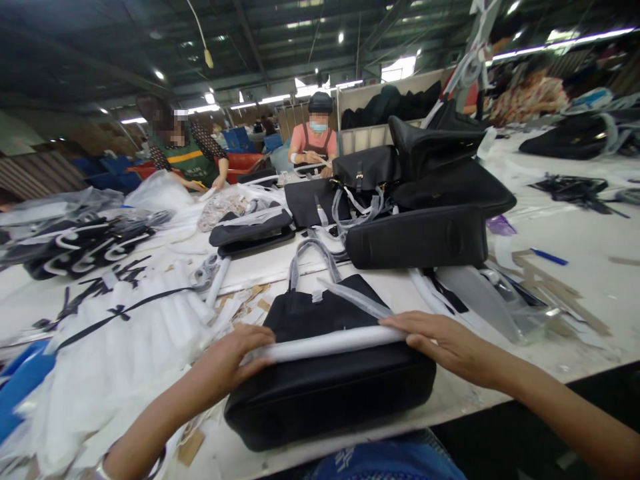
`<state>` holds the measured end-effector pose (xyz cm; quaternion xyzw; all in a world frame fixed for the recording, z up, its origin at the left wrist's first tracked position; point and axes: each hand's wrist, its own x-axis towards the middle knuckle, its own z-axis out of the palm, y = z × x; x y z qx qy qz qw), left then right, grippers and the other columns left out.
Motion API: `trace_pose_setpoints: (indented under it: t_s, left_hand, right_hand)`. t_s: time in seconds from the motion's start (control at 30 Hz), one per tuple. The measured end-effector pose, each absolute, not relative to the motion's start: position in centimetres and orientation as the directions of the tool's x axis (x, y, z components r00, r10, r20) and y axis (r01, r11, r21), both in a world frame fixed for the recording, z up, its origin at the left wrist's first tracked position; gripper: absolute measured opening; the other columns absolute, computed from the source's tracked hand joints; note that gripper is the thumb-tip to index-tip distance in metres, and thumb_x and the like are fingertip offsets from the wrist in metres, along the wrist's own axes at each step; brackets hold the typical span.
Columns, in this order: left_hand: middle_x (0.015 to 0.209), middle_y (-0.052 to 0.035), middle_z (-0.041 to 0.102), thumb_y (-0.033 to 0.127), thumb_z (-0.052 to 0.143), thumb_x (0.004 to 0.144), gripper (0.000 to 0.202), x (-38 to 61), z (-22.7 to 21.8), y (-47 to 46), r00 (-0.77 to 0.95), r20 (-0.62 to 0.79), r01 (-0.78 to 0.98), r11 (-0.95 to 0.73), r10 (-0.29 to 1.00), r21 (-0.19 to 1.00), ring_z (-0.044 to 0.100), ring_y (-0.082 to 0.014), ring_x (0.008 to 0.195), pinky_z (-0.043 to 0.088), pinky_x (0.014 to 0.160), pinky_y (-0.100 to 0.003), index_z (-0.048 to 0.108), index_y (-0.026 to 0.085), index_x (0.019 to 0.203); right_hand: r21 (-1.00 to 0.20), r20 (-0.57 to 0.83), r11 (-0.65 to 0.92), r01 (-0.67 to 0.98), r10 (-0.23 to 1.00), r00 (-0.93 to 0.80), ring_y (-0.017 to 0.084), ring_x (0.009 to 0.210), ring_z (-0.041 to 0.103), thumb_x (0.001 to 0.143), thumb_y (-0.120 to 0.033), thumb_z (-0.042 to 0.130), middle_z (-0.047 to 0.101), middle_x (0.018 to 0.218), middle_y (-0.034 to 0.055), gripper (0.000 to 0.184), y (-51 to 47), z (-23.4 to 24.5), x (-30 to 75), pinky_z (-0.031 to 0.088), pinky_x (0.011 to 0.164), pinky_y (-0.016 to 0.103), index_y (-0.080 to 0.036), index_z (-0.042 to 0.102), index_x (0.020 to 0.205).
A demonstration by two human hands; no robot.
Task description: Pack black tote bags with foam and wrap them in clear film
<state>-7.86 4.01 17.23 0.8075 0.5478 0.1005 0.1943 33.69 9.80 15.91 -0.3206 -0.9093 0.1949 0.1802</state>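
A: Grip state?
B: Left hand [251, 348]: thumb and fingers closed round one end of the white foam roll [335, 343]. Right hand [431, 339]: same pinch, other end.
A: Roll location?
B: Lying across the black handbag [333, 400], lengthwise side to side.
A: Around the handbag?
B: Plastic-wrapped handle [316, 252] at its far side. Left of it, bundle of white rolls [135, 333] tied with black ribbon [119, 311]. Beyond it, another black handbag [415, 239]. Farther past it, co-worker in face mask [314, 137].
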Motion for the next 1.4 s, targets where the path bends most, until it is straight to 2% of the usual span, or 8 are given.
trace_pose_setpoints:
  t_s: [0.2, 0.4, 0.6, 0.73, 0.93, 1.03, 1.23, 1.4]
  left_hand:
    - [0.136, 0.0022, 0.061, 0.047, 0.046, 0.095, 0.039, -8.8, 17.4, 1.2, 0.323, -0.084, 0.788, -0.218, 0.943, 0.576, 0.059, -0.0256, 0.124, 0.046, 0.107, -0.041, 0.058, 0.042, 0.132]
    - [0.153, -0.0036, 0.039, 0.067, 0.075, 0.064, 0.097, -9.9, 16.4, -1.7, 0.410, -0.113, 0.807, -0.302, 0.905, 0.508, 0.042, -0.0366, 0.138, 0.040, 0.109, -0.053, 0.034, 0.044, 0.148]
    - [0.119, -0.0046, 0.072, 0.056, 0.062, 0.084, 0.040, -9.1, 11.1, 0.2, 0.206, -0.030, 0.826, -0.157, 0.978, 0.541, 0.066, -0.0282, 0.111, 0.052, 0.099, -0.041, 0.070, 0.034, 0.117]
    - [0.084, -0.0050, 0.076, 0.058, 0.056, 0.084, 0.039, -8.0, 9.0, 2.7, -0.047, -0.143, 0.833, 0.118, 0.989, 0.541, 0.071, -0.0272, 0.083, 0.056, 0.077, -0.036, 0.074, 0.023, 0.085]
    - [0.087, -0.0046, 0.075, 0.061, 0.055, 0.082, 0.043, -7.6, 7.6, 4.1, -0.142, -0.232, 0.829, 0.243, 0.962, 0.503, 0.069, -0.0275, 0.087, 0.051, 0.079, -0.032, 0.071, 0.023, 0.093]
    - [0.087, -0.0053, 0.075, 0.065, 0.052, 0.082, 0.047, -7.8, 7.3, 4.0, -0.149, -0.268, 0.833, 0.267, 0.952, 0.485, 0.069, -0.0283, 0.088, 0.050, 0.079, -0.033, 0.070, 0.022, 0.093]
    - [0.087, -0.0040, 0.075, 0.068, 0.053, 0.079, 0.049, -7.9, 7.1, 4.1, -0.171, -0.250, 0.839, 0.274, 0.953, 0.471, 0.070, -0.0290, 0.089, 0.051, 0.078, -0.033, 0.071, 0.025, 0.093]
    - [0.094, -0.0059, 0.075, 0.068, 0.049, 0.081, 0.051, -7.2, 7.6, 3.9, -0.240, -0.267, 0.879, 0.326, 0.933, 0.349, 0.069, -0.0314, 0.094, 0.050, 0.083, -0.038, 0.068, 0.026, 0.102]
  right_hand:
    - [-0.419, 0.126, 0.746, 0.518, 0.613, -0.780, 0.035, 0.141, 0.035, 0.079, -0.061, 0.068, 0.033, 0.157, 0.0114, 0.087, 8.9, 16.0, 34.2, 0.036, 0.112, 0.054, -0.029, 0.032, 0.152]
    - [-0.408, 0.078, 0.718, 0.564, 0.643, -0.762, 0.033, 0.140, 0.037, 0.083, -0.054, 0.066, 0.035, 0.156, 0.0122, 0.074, 8.8, 14.6, 34.0, 0.039, 0.111, 0.051, -0.028, 0.041, 0.147]
    - [-0.542, -0.036, 0.572, 0.616, 0.716, -0.697, 0.029, 0.115, 0.060, 0.084, -0.058, 0.063, 0.062, 0.128, 0.0112, 0.050, 10.7, 13.6, 32.7, 0.050, 0.097, 0.041, -0.025, 0.067, 0.121]
    - [-0.576, -0.154, 0.388, 0.719, 0.813, -0.562, 0.026, 0.082, 0.068, 0.089, -0.061, 0.053, 0.072, 0.085, 0.0063, 0.045, 12.8, 11.1, 31.4, 0.052, 0.076, 0.036, -0.020, 0.071, 0.088]
    - [-0.600, -0.227, 0.372, 0.708, 0.770, -0.597, 0.030, 0.096, 0.066, 0.092, -0.065, 0.039, 0.073, 0.104, 0.0101, 0.056, 13.8, 9.9, 32.3, 0.048, 0.086, 0.039, -0.020, 0.070, 0.103]
    - [-0.510, -0.266, 0.364, 0.780, 0.795, -0.545, 0.033, 0.102, 0.063, 0.089, -0.067, 0.043, 0.071, 0.111, 0.0148, 0.059, 13.2, 9.8, 34.2, 0.046, 0.089, 0.041, -0.018, 0.068, 0.112]
    - [-0.433, -0.222, 0.376, 0.819, 0.837, -0.501, 0.023, 0.075, 0.064, 0.097, -0.051, 0.037, 0.068, 0.075, 0.0049, 0.047, 12.4, 7.6, 38.0, 0.044, 0.071, 0.033, -0.021, 0.065, 0.074]
    - [-0.230, -0.063, 0.348, 0.909, 0.927, -0.371, 0.027, 0.082, 0.067, 0.098, -0.044, 0.041, 0.072, 0.082, 0.0071, 0.039, 11.3, 6.9, 38.9, 0.050, 0.075, 0.040, -0.022, 0.070, 0.084]
